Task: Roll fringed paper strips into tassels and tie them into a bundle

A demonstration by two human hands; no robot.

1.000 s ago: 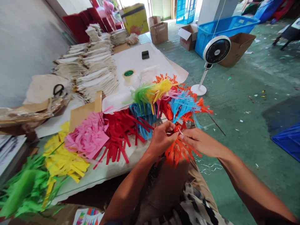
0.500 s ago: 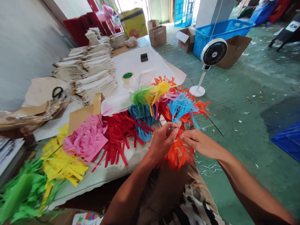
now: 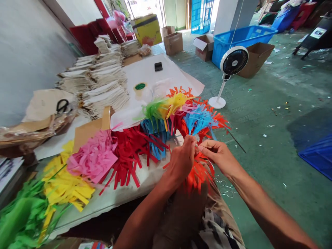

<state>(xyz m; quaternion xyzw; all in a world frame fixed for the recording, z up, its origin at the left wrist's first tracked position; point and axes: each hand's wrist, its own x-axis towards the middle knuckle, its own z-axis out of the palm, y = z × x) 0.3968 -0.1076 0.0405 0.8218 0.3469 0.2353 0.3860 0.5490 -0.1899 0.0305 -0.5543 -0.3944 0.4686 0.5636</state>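
Note:
My left hand [image 3: 183, 155] is closed around the gathered top of an orange fringed-paper tassel [image 3: 199, 178], whose strips hang over my lap. Close beside it, the fingertips of my right hand [image 3: 217, 155] pinch at the same top; what lies between them is too small to make out. Just beyond my hands is a light-blue tassel [image 3: 198, 119] among more orange fringe. Yellow [image 3: 177, 102] and green [image 3: 154, 110] tassels lie farther left. Dark red fringe [image 3: 128, 148] and a pink paper bundle [image 3: 92, 152] spread along the near table edge.
Stacks of pale sheets [image 3: 106, 83] line the table's left side. A tape roll [image 3: 140, 87] and a black object [image 3: 158, 66] lie on the white surface. A white fan [image 3: 234, 62] stands right, before a blue crate [image 3: 246, 33]. A thin rod [image 3: 237, 141] sticks out rightward.
My left hand has turned, its back now facing up and its fingers curled tighter at the tassel's top. My right fingers have bent more and stay beside it. The view has shifted slightly.

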